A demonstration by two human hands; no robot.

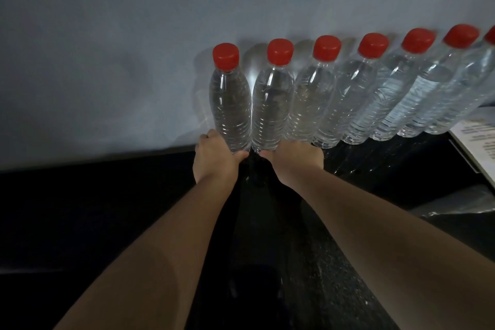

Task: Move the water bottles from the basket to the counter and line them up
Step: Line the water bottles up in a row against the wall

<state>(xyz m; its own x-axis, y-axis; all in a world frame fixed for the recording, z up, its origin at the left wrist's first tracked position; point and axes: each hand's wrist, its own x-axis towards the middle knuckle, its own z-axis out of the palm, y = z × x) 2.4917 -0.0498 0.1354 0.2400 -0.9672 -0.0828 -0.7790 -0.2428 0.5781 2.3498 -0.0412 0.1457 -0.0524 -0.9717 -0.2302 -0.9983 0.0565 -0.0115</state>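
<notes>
On the counter [134, 195], seven bottles [310, 104]

A row of clear water bottles [353, 104] with red caps [373, 45] stands on the black worktop [80, 209], close against a pale wall [107, 61]; the one farthest right is cut off by the frame edge. The left hand [214, 154] grips the foot of the end bottle [229, 104] at the row's left. The right hand [292, 155] grips the foot of the second bottle [272, 107], just beside it. Whether these two rest on the worktop cannot be told. At the right edge lie a printed sheet [479, 139] and some clear plastic film [460, 203].
</notes>
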